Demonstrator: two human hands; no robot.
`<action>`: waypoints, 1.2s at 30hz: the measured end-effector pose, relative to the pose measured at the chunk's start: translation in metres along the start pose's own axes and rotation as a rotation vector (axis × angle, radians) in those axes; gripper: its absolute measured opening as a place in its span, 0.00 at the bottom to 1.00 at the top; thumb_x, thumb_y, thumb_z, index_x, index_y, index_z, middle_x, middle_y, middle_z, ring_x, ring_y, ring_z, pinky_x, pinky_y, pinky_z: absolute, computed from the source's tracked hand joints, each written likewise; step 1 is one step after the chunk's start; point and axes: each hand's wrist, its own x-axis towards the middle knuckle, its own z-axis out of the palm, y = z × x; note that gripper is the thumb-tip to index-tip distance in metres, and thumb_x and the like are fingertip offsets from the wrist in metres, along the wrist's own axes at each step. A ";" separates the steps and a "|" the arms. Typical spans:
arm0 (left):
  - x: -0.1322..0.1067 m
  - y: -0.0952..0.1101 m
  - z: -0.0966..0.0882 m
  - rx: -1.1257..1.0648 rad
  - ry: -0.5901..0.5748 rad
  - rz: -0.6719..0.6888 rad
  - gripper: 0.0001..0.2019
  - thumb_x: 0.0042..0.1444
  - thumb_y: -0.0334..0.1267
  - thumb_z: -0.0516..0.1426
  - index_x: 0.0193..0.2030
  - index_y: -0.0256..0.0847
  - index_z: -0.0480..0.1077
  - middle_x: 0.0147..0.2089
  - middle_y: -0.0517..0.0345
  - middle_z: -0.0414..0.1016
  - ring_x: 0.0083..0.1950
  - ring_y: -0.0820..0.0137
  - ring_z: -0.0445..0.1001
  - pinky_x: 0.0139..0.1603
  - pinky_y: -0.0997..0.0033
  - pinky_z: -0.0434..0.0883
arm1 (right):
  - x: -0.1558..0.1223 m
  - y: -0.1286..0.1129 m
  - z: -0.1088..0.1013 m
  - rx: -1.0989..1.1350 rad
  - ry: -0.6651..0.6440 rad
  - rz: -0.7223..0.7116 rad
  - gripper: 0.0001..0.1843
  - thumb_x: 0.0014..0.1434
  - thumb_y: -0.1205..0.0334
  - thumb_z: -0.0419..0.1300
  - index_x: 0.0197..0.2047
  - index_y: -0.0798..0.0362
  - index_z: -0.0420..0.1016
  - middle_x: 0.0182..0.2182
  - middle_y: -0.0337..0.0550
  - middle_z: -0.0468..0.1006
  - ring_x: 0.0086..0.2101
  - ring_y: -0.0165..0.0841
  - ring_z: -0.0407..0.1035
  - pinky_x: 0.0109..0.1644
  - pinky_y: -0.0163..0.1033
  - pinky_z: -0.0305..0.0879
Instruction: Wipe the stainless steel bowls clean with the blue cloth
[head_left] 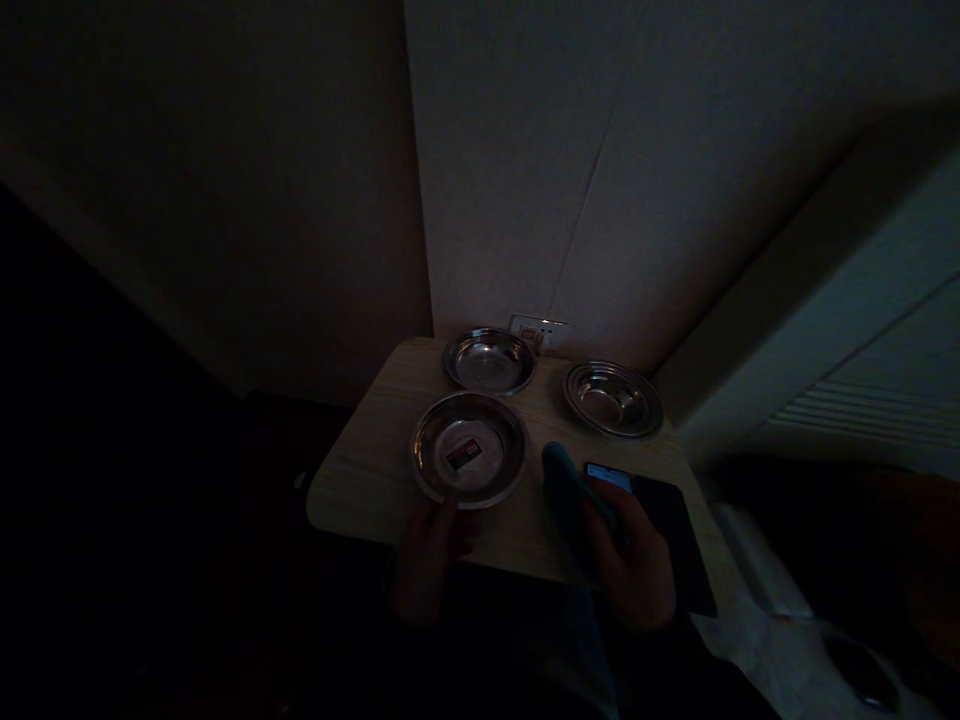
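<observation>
The scene is very dark. On a small light wooden table point(375, 470) stand three steel plates. The nearest steel plate point(469, 450) has a small sticker in its middle. My left hand point(429, 555) touches its near rim, fingers curled at the edge. My right hand point(634, 565) is closed around a teal cloth point(566, 495), just right of that plate. A second steel plate point(489, 360) is at the back and a third steel plate point(613, 399) at the back right. Neither back plate is touched.
A dark phone or tablet point(664, 510) with a lit corner lies on the table's right side under my right hand. A wall socket point(538, 330) sits behind the plates. Padded wall panels rise behind; a white surface lies at the lower right.
</observation>
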 end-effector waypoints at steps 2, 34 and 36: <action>-0.001 -0.001 0.002 0.006 0.014 0.014 0.20 0.44 0.49 0.60 0.37 0.36 0.67 0.29 0.57 0.75 0.28 0.70 0.73 0.27 0.72 0.67 | 0.004 -0.001 0.014 -0.087 0.015 -0.262 0.13 0.59 0.62 0.53 0.47 0.51 0.70 0.43 0.48 0.77 0.44 0.39 0.70 0.48 0.46 0.65; 0.015 0.007 0.014 0.129 0.105 0.108 0.16 0.54 0.54 0.49 0.29 0.41 0.60 0.11 0.68 0.61 0.13 0.76 0.61 0.16 0.78 0.58 | 0.036 -0.009 0.061 -0.211 -0.400 -0.499 0.07 0.59 0.61 0.57 0.40 0.46 0.76 0.40 0.38 0.79 0.45 0.36 0.67 0.60 0.51 0.44; 0.015 0.009 0.015 0.126 0.115 0.097 0.16 0.54 0.53 0.49 0.30 0.42 0.60 0.11 0.69 0.60 0.13 0.76 0.60 0.15 0.78 0.57 | 0.036 -0.010 0.062 -0.202 -0.402 -0.491 0.07 0.59 0.61 0.57 0.39 0.47 0.76 0.39 0.37 0.79 0.45 0.36 0.67 0.59 0.51 0.45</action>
